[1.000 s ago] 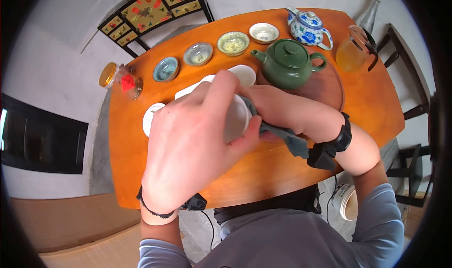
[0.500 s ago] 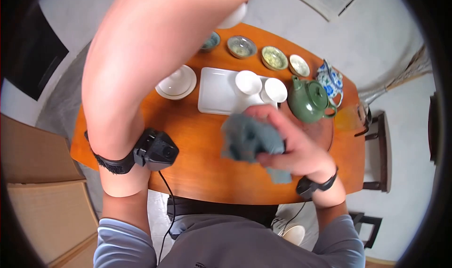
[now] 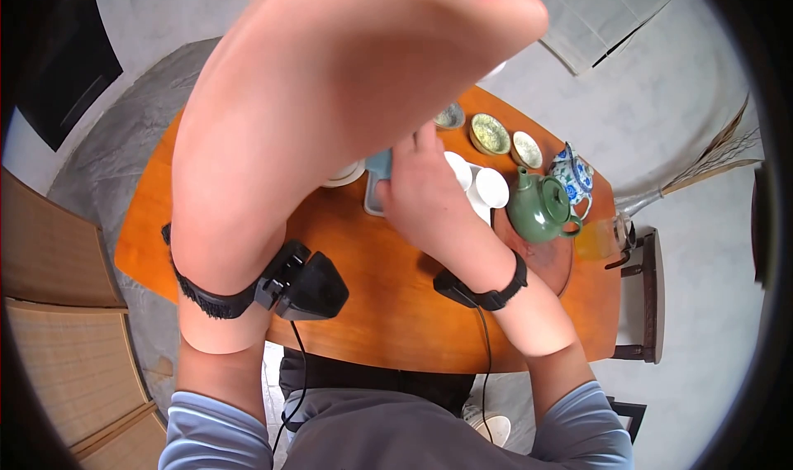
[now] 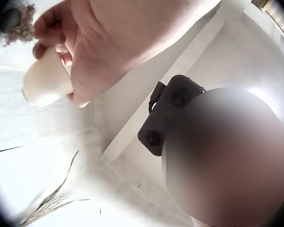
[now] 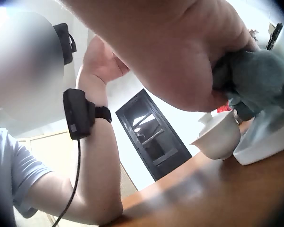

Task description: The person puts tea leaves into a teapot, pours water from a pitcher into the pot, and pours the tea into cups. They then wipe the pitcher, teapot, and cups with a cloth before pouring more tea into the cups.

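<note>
Grey-green cloth is bunched in the grip of the right hand, at the white tray; the bunching presumably keeps a thick fold ahead of the fingers. The left hand grasps a white cup, tilted and raised well above the table, probably with the fingers curled round its side for security. Its contents cannot be determined.

The left wrist view shows this finger placement; the head view cuts it off. The right wrist view shows a white bowl beside the tray. Only the head view shows the green teapot and two white cups on the tray.
</note>
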`<state>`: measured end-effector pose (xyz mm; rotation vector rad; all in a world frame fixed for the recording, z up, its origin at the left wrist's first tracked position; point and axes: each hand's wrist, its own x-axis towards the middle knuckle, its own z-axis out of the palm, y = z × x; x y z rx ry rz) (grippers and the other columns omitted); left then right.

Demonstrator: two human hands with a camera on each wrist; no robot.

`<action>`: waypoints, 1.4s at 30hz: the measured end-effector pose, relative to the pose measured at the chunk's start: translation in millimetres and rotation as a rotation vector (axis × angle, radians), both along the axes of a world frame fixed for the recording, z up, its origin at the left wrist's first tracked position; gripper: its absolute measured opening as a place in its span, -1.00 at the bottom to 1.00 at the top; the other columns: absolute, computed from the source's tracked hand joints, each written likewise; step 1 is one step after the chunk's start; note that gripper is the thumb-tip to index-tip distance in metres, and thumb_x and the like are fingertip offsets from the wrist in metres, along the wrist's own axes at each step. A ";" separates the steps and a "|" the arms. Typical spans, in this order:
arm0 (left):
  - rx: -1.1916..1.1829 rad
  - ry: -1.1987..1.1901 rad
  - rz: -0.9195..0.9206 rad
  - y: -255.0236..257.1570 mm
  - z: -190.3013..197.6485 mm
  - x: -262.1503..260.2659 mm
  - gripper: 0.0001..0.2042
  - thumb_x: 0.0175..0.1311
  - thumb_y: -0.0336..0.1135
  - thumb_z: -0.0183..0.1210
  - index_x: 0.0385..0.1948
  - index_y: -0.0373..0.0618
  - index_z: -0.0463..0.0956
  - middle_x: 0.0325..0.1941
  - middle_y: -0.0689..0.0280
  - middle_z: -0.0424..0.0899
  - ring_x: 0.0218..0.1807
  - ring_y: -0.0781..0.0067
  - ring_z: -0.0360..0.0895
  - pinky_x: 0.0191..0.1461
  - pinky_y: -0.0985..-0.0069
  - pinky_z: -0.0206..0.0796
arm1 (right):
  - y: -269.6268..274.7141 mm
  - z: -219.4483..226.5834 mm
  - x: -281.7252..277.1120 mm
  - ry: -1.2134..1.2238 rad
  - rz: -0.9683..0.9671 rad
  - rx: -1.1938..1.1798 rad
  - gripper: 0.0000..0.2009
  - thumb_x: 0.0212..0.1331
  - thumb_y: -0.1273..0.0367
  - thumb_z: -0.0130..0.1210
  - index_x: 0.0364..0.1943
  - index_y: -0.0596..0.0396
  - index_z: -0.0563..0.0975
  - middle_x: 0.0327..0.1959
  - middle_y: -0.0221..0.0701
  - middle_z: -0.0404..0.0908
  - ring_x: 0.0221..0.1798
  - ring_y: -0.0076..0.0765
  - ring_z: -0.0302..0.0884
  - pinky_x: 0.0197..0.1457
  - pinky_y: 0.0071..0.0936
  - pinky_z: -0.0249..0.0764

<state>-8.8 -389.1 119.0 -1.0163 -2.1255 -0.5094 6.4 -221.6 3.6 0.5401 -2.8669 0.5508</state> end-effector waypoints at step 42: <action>0.122 -0.394 -0.275 14.8 0.4 12.9 -0.72 0.32 -0.19 0.30 -0.23 -0.18 0.46 -0.34 0.22 0.57 -0.31 0.47 0.45 -0.21 0.43 0.35 | 14.1 -34.7 21.9 0.170 0.152 0.396 -0.83 -0.04 0.47 0.29 -0.31 0.05 0.62 -0.25 -0.33 0.62 -0.14 -0.23 0.68 -0.17 -0.39 0.68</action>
